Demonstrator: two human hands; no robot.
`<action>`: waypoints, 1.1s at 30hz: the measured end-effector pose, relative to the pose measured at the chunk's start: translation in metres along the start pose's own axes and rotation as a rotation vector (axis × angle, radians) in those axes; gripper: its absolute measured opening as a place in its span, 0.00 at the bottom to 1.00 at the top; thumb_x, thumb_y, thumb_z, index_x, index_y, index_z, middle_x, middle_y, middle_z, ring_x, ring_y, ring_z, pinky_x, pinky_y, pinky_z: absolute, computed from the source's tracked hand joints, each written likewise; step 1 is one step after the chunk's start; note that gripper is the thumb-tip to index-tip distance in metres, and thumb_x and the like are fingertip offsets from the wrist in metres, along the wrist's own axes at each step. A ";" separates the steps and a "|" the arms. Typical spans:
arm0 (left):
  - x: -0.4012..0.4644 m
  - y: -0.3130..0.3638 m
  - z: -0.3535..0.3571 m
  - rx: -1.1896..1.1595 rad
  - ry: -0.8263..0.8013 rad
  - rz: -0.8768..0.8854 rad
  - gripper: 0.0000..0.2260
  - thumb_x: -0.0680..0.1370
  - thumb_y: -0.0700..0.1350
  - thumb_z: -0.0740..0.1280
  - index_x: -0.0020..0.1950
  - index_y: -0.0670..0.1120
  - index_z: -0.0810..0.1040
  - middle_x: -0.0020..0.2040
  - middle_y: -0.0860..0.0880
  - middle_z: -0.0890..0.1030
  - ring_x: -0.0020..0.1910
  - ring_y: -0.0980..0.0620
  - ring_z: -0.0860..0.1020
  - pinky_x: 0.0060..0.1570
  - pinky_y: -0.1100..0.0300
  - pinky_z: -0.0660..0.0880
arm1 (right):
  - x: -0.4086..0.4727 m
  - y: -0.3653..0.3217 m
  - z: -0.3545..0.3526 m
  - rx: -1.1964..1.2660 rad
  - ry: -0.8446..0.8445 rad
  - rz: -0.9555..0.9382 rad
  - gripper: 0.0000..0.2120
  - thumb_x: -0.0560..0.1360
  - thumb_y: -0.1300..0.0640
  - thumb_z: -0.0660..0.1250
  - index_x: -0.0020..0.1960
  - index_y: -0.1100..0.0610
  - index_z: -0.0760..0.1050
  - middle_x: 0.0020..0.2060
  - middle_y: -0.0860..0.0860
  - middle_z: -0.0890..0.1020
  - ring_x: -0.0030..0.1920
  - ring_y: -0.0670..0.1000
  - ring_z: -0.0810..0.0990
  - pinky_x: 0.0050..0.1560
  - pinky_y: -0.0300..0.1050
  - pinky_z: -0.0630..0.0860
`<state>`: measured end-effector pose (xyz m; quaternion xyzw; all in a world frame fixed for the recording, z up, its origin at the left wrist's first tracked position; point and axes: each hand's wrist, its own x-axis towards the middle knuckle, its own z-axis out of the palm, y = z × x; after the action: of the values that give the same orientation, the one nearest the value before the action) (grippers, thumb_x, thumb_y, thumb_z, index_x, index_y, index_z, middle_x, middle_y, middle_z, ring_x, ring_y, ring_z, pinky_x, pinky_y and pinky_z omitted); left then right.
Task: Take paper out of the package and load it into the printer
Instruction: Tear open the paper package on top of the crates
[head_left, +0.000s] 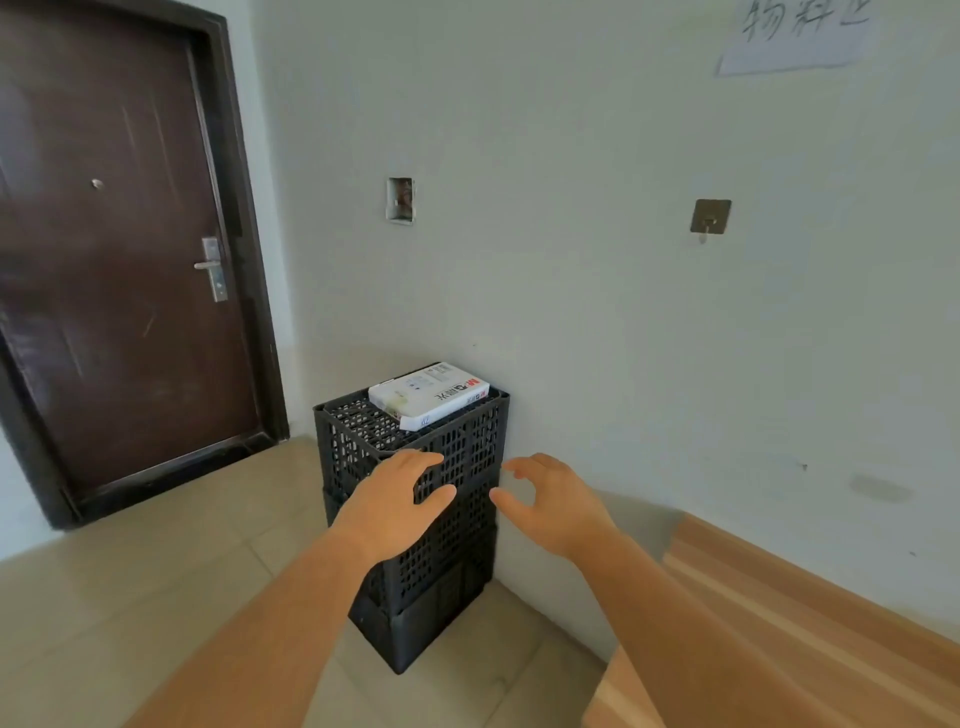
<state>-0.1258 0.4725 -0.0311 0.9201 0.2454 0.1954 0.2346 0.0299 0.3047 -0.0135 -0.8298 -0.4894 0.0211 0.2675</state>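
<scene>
- Paper package (428, 394) lay flat on top of the stacked black crates (415, 514), far side, against the wall.
- Your left hand (400, 499) and right hand (550, 501) were both open, empty, short of it.
- Best grab: both long edges (printer not visible).

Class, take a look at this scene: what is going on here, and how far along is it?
A person is reaching with both bare hands toward a white package of paper that lies on top of a stack of black plastic crates set against the wall. The left hand and right hand are open, fingers spread, and hold nothing. They are in front of the crates, not yet touching the package. No printer is in view, so the task has barely begun.
</scene>
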 end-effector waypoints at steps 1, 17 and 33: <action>0.005 -0.013 -0.005 -0.001 0.003 -0.003 0.25 0.75 0.65 0.58 0.70 0.58 0.66 0.70 0.56 0.68 0.70 0.54 0.65 0.69 0.48 0.65 | 0.011 -0.008 0.008 -0.002 0.002 -0.005 0.25 0.76 0.38 0.62 0.69 0.49 0.71 0.63 0.48 0.76 0.63 0.49 0.74 0.61 0.46 0.73; 0.130 -0.191 -0.059 0.145 0.011 -0.079 0.22 0.77 0.60 0.60 0.68 0.51 0.70 0.67 0.54 0.71 0.68 0.54 0.67 0.68 0.55 0.64 | 0.225 -0.056 0.135 -0.032 -0.085 -0.104 0.27 0.76 0.36 0.59 0.70 0.48 0.70 0.69 0.48 0.73 0.69 0.50 0.69 0.66 0.51 0.71; 0.279 -0.365 -0.103 0.072 -0.093 0.026 0.23 0.78 0.60 0.60 0.69 0.52 0.69 0.68 0.54 0.71 0.69 0.54 0.66 0.69 0.57 0.62 | 0.398 -0.127 0.232 -0.080 -0.020 0.020 0.26 0.76 0.38 0.61 0.68 0.50 0.72 0.64 0.49 0.76 0.65 0.52 0.72 0.63 0.51 0.72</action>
<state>-0.0823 0.9398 -0.0714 0.9391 0.2291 0.1466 0.2099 0.0664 0.7786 -0.0633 -0.8445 -0.4840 0.0124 0.2290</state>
